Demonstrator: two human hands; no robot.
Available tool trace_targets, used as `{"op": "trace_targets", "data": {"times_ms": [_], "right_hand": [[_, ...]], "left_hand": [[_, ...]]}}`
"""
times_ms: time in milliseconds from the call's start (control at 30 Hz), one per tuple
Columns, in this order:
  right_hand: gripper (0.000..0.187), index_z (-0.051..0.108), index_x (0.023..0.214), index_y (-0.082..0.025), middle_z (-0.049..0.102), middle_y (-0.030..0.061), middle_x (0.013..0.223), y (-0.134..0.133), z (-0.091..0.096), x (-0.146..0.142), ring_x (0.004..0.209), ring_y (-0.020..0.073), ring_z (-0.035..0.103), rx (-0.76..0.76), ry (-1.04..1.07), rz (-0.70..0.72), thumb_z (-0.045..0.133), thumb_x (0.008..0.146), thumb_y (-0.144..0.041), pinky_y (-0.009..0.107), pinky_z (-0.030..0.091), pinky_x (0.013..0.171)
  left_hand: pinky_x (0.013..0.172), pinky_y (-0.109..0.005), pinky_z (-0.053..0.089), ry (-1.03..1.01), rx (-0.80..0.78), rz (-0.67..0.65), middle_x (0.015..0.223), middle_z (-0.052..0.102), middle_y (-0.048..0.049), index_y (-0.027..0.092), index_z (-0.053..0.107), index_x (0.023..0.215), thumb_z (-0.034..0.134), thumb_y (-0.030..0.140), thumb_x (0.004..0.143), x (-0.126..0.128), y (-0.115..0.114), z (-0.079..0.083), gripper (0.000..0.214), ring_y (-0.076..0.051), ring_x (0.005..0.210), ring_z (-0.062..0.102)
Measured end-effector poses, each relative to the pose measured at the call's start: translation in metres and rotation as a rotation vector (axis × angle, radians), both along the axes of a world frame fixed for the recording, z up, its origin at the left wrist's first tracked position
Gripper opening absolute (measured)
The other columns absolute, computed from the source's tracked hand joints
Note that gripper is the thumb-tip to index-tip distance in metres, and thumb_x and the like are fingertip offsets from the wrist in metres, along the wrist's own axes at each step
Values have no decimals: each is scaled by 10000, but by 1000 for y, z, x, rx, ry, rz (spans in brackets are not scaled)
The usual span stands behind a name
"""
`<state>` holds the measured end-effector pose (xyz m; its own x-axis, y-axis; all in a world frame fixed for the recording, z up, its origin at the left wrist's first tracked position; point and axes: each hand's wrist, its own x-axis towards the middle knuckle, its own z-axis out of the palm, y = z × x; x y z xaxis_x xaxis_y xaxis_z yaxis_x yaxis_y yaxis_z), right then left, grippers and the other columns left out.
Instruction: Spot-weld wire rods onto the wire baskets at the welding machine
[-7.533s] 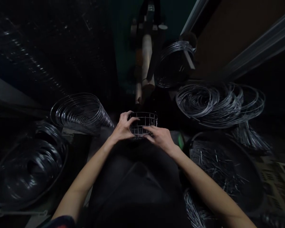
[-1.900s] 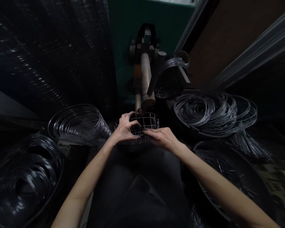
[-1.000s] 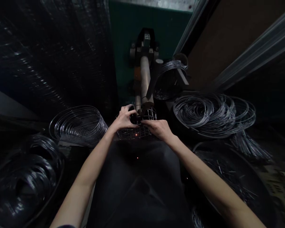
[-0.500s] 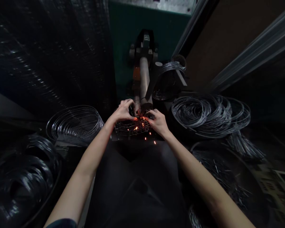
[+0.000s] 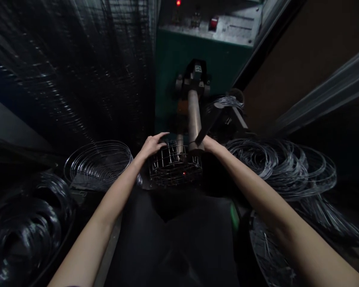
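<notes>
— Dim workshop, is it? What stands ahead?

— Yes, dark all round. Ahead stands a green machine (image 5: 179,75) with a grey control panel (image 5: 215,26) carrying a red lamp, and a metal arm (image 5: 194,119) reaching down and toward the person. Stacks of wire rings (image 5: 98,161) lie at the left, loose wire coils (image 5: 284,167) at the right.

— Any containers?

— A round wire basket (image 5: 175,169), its grid sides unfinished, sits under the tip of the arm, which dips into its open top. One orange spark glows on its near side. Lower right, a dark tub (image 5: 267,251) holds short wire pieces.

— And the hands?

— The left hand (image 5: 152,144) lies on the basket's left rim, fingers spread and loose, not clamped. The right hand (image 5: 208,142) is at the right rim, mostly hidden behind the arm; I cannot tell its grip.

— Different from half a second ago?

— Then both hands pinched the basket's top amid a shower of sparks. They have since moved apart to the sides, and only the single spark is left. The control panel has also come into view.
</notes>
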<state>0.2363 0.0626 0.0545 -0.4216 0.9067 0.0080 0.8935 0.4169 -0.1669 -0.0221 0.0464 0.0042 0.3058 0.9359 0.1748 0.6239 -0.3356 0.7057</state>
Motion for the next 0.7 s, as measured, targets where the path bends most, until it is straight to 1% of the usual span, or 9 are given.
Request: {"op": "trace_targets", "data": {"times_ms": [100,167,233,300,400,467,533,600,700], "right_hand": [[186,727,924,-214,731,72,804,8,-5,-1,784,251,672,-11,1,-33,587,805,-186,312,531,688],[199,733,900,-202,730,77,801,11,-6,1,780,261,676,-30,9,-51,567,800,-157,327,538,680],[225,734,885,-197,731,71,814,13,-6,2,793,263,677,-44,25,-61,545,789,-119,329,541,682],[243,731,891,-197,732,65,830,12,-5,3,811,257,675,-47,47,-69,540,779,-98,326,541,699],[229,726,904,-192,733,70,849,11,-4,2,842,253,667,-41,86,-86,565,767,-105,321,534,735],[203,725,890,-189,732,71,845,11,-4,2,852,249,662,-38,120,-95,581,763,-120,313,530,743],[147,725,822,-182,731,69,801,10,-3,1,824,241,662,-41,172,-98,608,748,-133,298,528,722],[76,704,677,-174,720,62,717,7,-3,0,753,228,663,-54,246,-96,651,702,-125,281,525,683],[171,643,506,-178,690,31,604,-8,-3,-4,632,179,651,-60,417,-106,680,652,-97,248,506,625]], "left_hand": [[954,-426,376,161,103,181,1018,688,-56,256,547,1284,571,224,865,5,1,9,420,-252,1025,591],[941,-439,354,169,163,219,1068,675,-58,260,617,1190,561,274,891,8,-4,17,304,-263,1073,541],[926,-434,339,157,168,135,994,691,-34,269,684,1044,585,342,890,12,-12,23,196,-250,1039,526],[919,-432,323,191,143,36,894,698,-23,256,706,941,634,341,864,17,-21,24,136,-238,984,524],[881,-408,319,250,178,-21,873,691,-37,217,690,914,639,280,864,22,-38,17,96,-235,960,510],[848,-384,321,252,224,-53,880,684,-40,205,666,923,612,260,882,26,-56,9,88,-227,945,507],[813,-364,323,258,226,-123,876,676,-40,197,647,928,609,260,885,31,-83,3,85,-219,926,510],[774,-354,320,307,214,-246,856,668,-39,195,639,910,612,247,878,36,-117,1,67,-217,912,511],[741,-353,322,415,244,-446,792,645,-33,195,626,882,587,149,858,35,-165,17,64,-211,882,509]]}}
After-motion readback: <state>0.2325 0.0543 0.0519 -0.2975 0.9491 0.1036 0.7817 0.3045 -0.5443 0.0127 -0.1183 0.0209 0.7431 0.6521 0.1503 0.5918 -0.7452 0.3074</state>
